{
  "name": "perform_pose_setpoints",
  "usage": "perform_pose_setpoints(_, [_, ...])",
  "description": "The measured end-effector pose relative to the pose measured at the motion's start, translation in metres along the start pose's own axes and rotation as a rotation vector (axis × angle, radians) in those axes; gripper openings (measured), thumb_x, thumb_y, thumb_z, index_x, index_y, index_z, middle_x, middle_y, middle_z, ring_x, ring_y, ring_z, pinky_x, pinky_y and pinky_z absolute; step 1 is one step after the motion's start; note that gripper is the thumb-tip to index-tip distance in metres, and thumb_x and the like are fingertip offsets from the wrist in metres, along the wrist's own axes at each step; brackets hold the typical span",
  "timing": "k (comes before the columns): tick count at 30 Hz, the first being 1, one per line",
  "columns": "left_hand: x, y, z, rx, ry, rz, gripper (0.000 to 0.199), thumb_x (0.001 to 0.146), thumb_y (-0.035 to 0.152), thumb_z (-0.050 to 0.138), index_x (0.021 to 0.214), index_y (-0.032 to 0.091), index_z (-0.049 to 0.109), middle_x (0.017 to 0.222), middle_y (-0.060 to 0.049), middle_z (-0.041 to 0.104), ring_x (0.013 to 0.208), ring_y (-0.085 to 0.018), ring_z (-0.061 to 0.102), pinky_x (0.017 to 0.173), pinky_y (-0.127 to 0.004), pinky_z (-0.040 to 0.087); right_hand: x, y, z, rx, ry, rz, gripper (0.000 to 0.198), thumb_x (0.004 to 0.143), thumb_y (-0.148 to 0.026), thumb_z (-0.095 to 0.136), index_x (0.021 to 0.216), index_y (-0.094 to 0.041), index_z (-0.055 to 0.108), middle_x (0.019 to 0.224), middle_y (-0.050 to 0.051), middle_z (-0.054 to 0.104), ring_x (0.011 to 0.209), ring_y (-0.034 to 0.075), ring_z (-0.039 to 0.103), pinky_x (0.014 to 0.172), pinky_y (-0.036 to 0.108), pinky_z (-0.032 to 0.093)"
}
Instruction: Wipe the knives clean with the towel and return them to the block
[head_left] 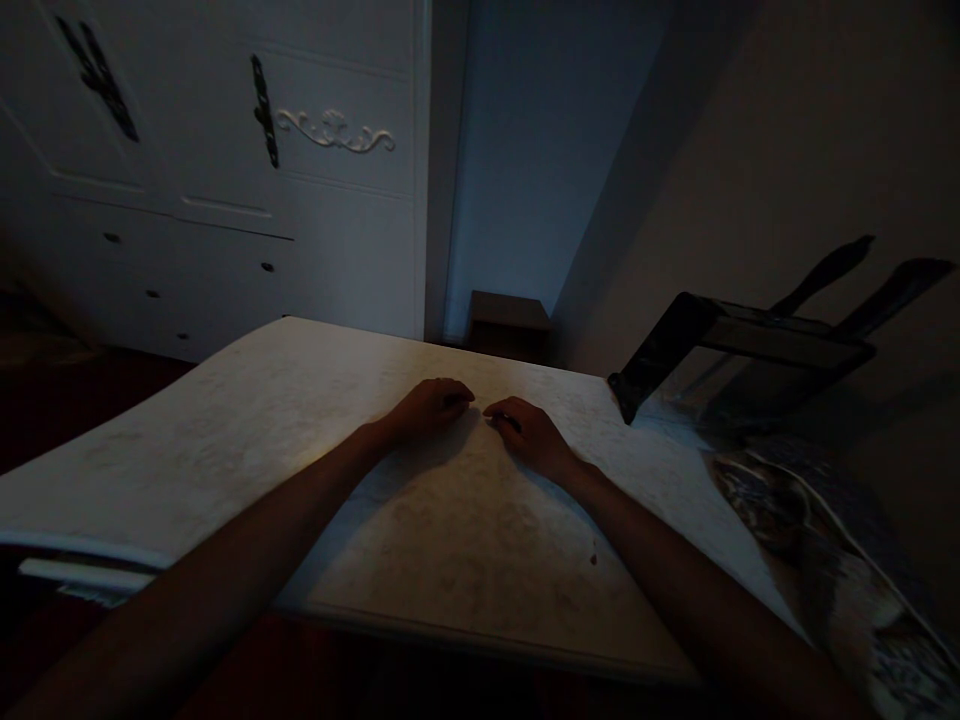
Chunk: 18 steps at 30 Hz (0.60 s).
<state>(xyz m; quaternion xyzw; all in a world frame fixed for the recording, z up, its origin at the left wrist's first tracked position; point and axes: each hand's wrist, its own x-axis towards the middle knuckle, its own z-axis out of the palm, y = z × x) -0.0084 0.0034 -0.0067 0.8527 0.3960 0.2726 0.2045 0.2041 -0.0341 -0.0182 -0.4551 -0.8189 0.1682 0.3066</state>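
Observation:
Above the far middle of a pale, patterned tabletop (480, 560), my two hands face each other with a narrow gap between the fingertips. My left hand (435, 405) is closed, thumb and fingers brought together in a pinch. My right hand (529, 432) is closed in a similar pinch just to the right. A faint pale spot shows near the fingertips, but the dim light hides what they hold, if anything. On the tabletop beside my right forearm lies a tiny reddish-brown bit (593, 557).
A black-framed stand (652, 350) with two dark handles sticking out is at the right, by the wall. Nearer on that side lies a patterned cloth item (817, 540). Beyond the table are a white wardrobe (345, 220) and a low brown box-like piece (510, 312).

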Motion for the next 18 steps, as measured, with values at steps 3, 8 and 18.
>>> perform_pose_setpoints(3, [0.0,-0.001,0.0005,-0.001,0.001,0.0,0.025,0.083,0.02,0.052,0.1,0.016,0.07,0.101,-0.008,0.072,0.091,-0.019,0.065,0.084,-0.031,0.048,0.0002,-0.0004,-0.0003,0.004,-0.003,0.008,0.019,0.087,-0.014,0.052,0.097,-0.019,0.067,0.098,0.005,0.067,0.091,0.017,0.061,0.085,0.033,0.046])
perform_pose_setpoints(8, [0.0004,-0.0005,0.0,0.003,-0.008,0.008,0.025,0.083,0.019,0.051,0.1,0.016,0.069,0.099,-0.008,0.072,0.09,-0.019,0.065,0.083,-0.033,0.048,-0.0002,-0.0005,-0.0005,0.008,0.004,-0.002,0.02,0.087,-0.013,0.051,0.098,-0.02,0.067,0.098,0.005,0.067,0.091,0.017,0.061,0.084,0.032,0.046])
perform_pose_setpoints(18, [0.0013,-0.001,0.0011,0.041,-0.021,0.003,0.025,0.083,0.02,0.051,0.1,0.017,0.069,0.101,-0.008,0.071,0.093,-0.02,0.065,0.084,-0.033,0.048,0.0007,-0.0012,-0.0006,0.0,-0.007,0.018,0.019,0.087,-0.014,0.052,0.098,-0.018,0.067,0.097,0.006,0.067,0.09,0.017,0.062,0.083,0.032,0.046])
